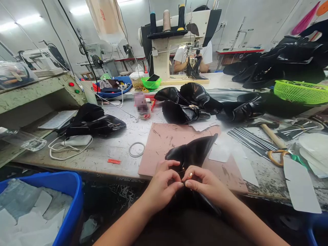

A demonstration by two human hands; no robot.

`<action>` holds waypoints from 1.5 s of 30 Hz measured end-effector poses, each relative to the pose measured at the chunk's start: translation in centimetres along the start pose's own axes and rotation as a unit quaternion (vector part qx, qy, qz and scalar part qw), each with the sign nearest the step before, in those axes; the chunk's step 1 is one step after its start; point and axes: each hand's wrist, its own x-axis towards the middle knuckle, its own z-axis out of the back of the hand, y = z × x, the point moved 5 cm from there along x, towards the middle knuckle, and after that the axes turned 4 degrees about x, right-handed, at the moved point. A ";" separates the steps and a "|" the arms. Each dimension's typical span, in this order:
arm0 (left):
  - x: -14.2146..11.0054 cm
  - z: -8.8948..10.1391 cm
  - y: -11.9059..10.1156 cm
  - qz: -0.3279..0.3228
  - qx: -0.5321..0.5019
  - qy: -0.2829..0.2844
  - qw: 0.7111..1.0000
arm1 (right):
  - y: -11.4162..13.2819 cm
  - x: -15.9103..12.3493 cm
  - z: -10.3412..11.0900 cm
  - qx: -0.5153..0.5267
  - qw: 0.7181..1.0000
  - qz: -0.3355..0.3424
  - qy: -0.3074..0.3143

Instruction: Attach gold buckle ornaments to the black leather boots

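A black leather boot upper [192, 152] lies partly on a pinkish board [156, 143] and hangs over the table's front edge towards me. My left hand [165, 181] is closed at its near part, thumb and forefinger pinched together. Opposite it, my right hand [201, 181] pinches the same spot, its fingertips almost touching the left ones. Small gold-coloured metal shows at the right fingers; whether it is a buckle or a ring I cannot tell. The exact bit between the fingertips is hidden.
More black boot uppers [176, 111] lie behind the board. Gold-handled scissors [278, 157], a wooden-handled hammer [273, 135] and striped strips [252, 138] are at right. A sewing machine [161, 61] stands behind, with a person beyond it. A blue bin [78, 191] sits lower left.
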 end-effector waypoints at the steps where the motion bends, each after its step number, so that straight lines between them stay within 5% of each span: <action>1: 0.0 0.0 0.1 0.007 -0.007 0.001 1.000 | 0.0 0.0 0.0 -0.002 1.000 0.001 -0.001; 11: -0.2 0.0 0.2 -0.008 0.024 -0.011 1.000 | -0.7 0.0 -0.1 -0.017 0.999 -0.051 -0.007; 28: 0.2 -0.2 -0.8 -0.068 0.096 0.002 0.993 | -0.6 -0.4 0.1 0.049 0.974 0.006 -0.221; 32: -0.3 -0.2 -1.1 -0.110 0.136 -0.041 0.984 | -0.5 -0.3 0.2 0.063 0.973 -0.011 -0.220; 39: -1.1 -0.7 -2.8 -0.270 0.236 -0.121 0.926 | -0.7 -0.2 0.3 0.101 0.974 -0.039 -0.200; 45: -0.9 -0.6 -2.1 -0.291 0.225 -0.114 0.923 | -1.4 0.0 0.5 0.111 0.975 -0.046 -0.185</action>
